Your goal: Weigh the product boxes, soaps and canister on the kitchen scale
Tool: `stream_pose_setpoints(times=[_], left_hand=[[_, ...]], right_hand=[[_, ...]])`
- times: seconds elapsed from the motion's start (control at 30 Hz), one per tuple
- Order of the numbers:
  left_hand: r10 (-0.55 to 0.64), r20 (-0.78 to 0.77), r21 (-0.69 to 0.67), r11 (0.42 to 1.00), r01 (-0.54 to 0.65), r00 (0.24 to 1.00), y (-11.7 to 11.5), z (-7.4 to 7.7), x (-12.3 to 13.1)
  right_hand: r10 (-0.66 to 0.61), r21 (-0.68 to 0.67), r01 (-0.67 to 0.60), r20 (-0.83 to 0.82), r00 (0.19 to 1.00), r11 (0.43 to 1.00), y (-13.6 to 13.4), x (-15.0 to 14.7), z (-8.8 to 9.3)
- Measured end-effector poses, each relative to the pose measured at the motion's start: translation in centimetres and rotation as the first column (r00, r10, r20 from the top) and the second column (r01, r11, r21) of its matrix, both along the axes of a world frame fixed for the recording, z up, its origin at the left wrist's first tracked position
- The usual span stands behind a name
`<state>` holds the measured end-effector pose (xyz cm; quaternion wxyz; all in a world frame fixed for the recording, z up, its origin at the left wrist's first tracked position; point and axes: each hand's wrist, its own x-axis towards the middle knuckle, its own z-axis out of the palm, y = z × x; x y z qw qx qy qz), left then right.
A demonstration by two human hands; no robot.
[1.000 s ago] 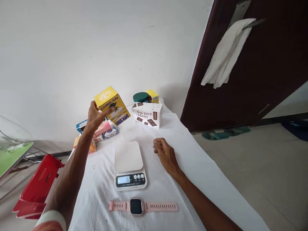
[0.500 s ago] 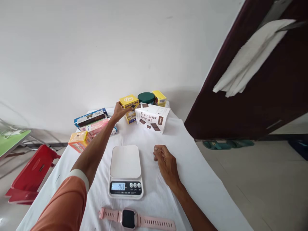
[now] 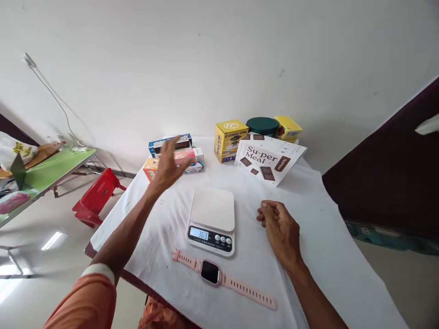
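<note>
My left hand (image 3: 168, 167) is in the air over the left-hand group of boxes, fingers and thumb apart, holding nothing. Behind and under it are a pink box (image 3: 183, 156), an orange box (image 3: 150, 168) and a blue box with a black front (image 3: 185, 138); the hand partly hides them. Loosely curled, my right hand (image 3: 281, 228) rests on the white cloth with thumb against fingers and nothing visible in it. Between the hands lies a white kitchen scale (image 3: 212, 210), its plate bare and its display reading 363. A pink smartwatch (image 3: 210, 272) is stretched out in front of it.
At the back right stand a yellow box (image 3: 229, 139), a green-lidded tub (image 3: 262, 124), another yellow box (image 3: 288, 129) and a tilted white Su-per Meal box (image 3: 265, 160). A red chair (image 3: 99, 194) and a green table (image 3: 56, 171) are off to the left.
My left hand has let go of the yellow box, which stands at the back, and has moved left over the other boxes. The view has turned left. My right hand keeps its curled pose.
</note>
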<state>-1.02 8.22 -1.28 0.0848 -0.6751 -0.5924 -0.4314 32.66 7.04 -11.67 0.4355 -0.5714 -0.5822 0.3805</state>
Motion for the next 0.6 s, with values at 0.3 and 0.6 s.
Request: stream_pose_setpoints(times=[0.3, 0.6], left_hand=[[0.578, 0.111, -0.292, 0.796, -0.53, 0.808, -4.5, -4.3, -5.0], [0.612, 0.277, -0.284, 0.788, -0.546, 0.74, -4.8, -3.8, -5.4]], right_hand=[[0.015, 0.061, -0.016, 0.013, 1.0, 0.998, -0.1, -0.3, -0.1], [0.03, 0.09, -0.025, -0.048, 0.998, 0.996, 0.1, -0.4, -0.2]])
